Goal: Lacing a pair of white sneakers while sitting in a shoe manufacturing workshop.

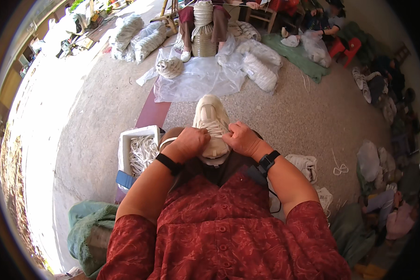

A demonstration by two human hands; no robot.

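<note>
A cream sneaker (211, 109) rests on my lap, toe pointing away from me. White shoelace (213, 129) crosses its tongue in several rows. My left hand (191, 142) is closed at the left side of the lacing, fingers curled on the lace; a pale strand loops out beside its wrist. On the right edge of the lacing, my right hand (242, 139) is closed in a pinch on the lace. The fingertips of both hands are partly hidden.
Left of my knee stands a white box (122, 151) of loose white laces, with a blue phone (125, 179) at its near corner. Ahead, a person sits behind plastic sheeting (198, 81) and bundled white shoe parts (259, 70). A loose lace (340, 168) lies on the floor at right.
</note>
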